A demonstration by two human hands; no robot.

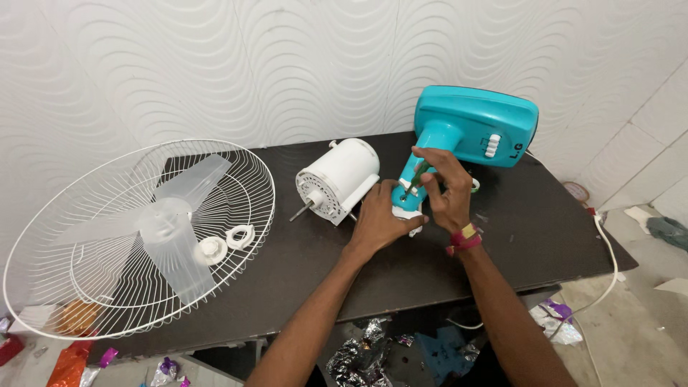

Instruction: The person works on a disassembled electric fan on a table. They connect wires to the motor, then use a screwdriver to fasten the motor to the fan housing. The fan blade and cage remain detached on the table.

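Head view: we see our right hand (448,192) with its grip clamped on a thin green-handled screwdriver (417,175), the tip set against the lower end of the teal plastic neck of the fan stand (424,154). Our left hand (380,218) is wrapped around the white joint piece (410,215) at the bottom of that neck, its grip closed on it. The neck runs up to the teal plastic fan base (476,125), tilted on its side at the back of the dark desk (545,229). Just beside our left hand lies the white cylindrical fan motor (337,179), its shaft pointing left. Well apart, on the left, the white wire fan guard (136,236) overhangs the desk edge, holding the translucent fan blade (172,229) and two white plastic nuts (240,235).
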